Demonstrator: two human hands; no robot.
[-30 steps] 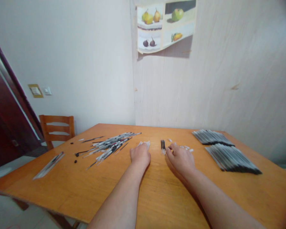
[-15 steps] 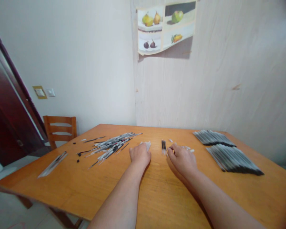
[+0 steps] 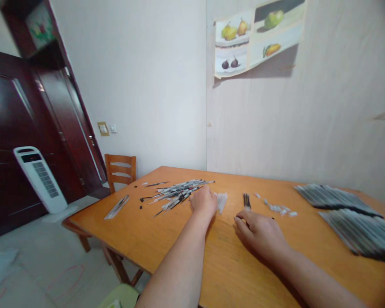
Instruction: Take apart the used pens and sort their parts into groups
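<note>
Wooden table [image 3: 224, 256], near rod stack [image 3: 362, 233] cropped right; my left hand [image 3: 203, 200] beside clear tubes [image 3: 222, 202], fingertips hidden, right hand [image 3: 261, 231] curled; whether either pinches, I cannot tell.

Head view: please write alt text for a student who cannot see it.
A left hand is between scattered pen-like sticks and clear tubes on a wooden table; the right hand is near a few short dark sticks. Two neat rows of sticks lie at far right.

No text, label, brand or number can be read; any marks on the loose pen parts [image 3: 181, 191], the white tower unit [image 3: 45, 182] or the fruit poster [image 3: 232, 45] are blurred or too small.
</note>
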